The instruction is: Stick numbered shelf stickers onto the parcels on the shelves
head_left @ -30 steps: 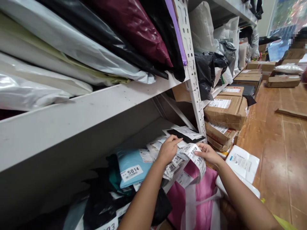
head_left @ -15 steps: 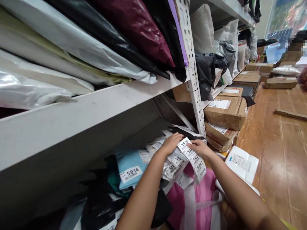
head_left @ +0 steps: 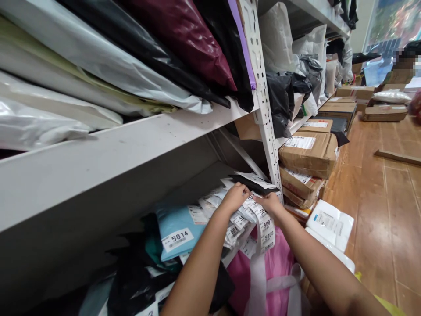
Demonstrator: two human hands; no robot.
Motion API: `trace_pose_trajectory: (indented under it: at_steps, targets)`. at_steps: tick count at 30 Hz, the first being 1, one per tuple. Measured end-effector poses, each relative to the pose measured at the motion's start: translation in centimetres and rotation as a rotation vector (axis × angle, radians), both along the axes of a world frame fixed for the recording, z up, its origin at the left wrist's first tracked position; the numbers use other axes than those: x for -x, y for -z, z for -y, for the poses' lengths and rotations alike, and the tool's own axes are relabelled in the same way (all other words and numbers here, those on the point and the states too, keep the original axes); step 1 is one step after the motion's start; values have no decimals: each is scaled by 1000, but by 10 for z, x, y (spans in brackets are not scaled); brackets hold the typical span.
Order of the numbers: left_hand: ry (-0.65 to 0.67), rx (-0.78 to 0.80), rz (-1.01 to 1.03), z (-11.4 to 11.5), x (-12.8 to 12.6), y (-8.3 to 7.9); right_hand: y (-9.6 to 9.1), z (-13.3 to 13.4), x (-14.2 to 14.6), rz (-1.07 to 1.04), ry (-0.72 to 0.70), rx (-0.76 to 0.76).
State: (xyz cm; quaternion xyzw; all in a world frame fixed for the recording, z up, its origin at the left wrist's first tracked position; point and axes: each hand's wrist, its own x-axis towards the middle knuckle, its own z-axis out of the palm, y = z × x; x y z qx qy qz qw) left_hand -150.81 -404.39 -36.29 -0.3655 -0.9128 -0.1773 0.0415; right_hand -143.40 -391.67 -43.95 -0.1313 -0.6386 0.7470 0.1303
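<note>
My left hand [head_left: 234, 198] rests with curled fingers on a row of small parcels [head_left: 226, 210] standing on the lower shelf, each with a white numbered label. My right hand [head_left: 270, 202] pinches a strip of white numbered stickers [head_left: 265, 224] that hangs down in front of a pink bag [head_left: 279, 272]; the numbers 5007 and 5008 show on it. Both hands meet near the black parcel [head_left: 253, 181] at the right end of the row. A light blue parcel [head_left: 177, 228] marked 5014 lies to the left.
The white metal shelf [head_left: 131, 145] above carries large grey, black and maroon mailer bags. An upright post [head_left: 263, 96] stands just behind the hands. Cardboard boxes [head_left: 309, 153] are stacked to the right, and a white mailer [head_left: 330, 224] lies on the wooden floor.
My right hand has moved up and left with the sticker strip, closing on my left hand. The strip has slid so that 5007 and 5008 now hang lowest.
</note>
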Motion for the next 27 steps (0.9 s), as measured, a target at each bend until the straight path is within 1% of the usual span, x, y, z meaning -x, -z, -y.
trace_pose_trajectory:
  at_steps: [5, 8, 10, 12, 13, 14, 15, 17, 18, 19, 21, 24, 25, 27]
  targets:
    - [-32, 3, -39, -3, -1, 6, 0, 0, -17, 54, -8, 236]
    - [-73, -24, -67, -3, -6, 9, 7, -3, -38, 67, -51, 333]
    - [-136, -72, -104, -3, -13, 9, 15, -8, -55, 36, -114, 424]
    - [-192, -166, -216, -1, -20, 9, 22, -15, -70, -41, -151, 530]
    - [-167, -200, -280, 0, -23, 8, 26, -19, -76, -84, -155, 572]
    - [-91, -206, -322, 1, -25, 7, 29, -22, -81, -121, -154, 597]
    - [22, -182, -329, 2, -26, 6, 32, -26, -83, -150, -161, 609]
    - [253, -74, -225, 4, -26, 4, 35, -32, -85, -190, -195, 601]
    - [315, -25, -156, 4, -25, 3, 35, -34, -85, -201, -213, 588]
    - [334, 10, -107, 4, -24, 2, 35, -36, -84, -209, -226, 572]
    - [305, 60, -86, 2, -24, 0, 32, -38, -81, -218, -227, 531]
    - [254, 115, -108, -5, -29, -6, 24, -37, -74, -230, -207, 433]
    - [236, 123, -101, -7, -31, -8, 22, -37, -70, -230, -188, 393]
    - [196, 125, -64, -13, -34, -12, 18, -36, -58, -201, -92, 292]
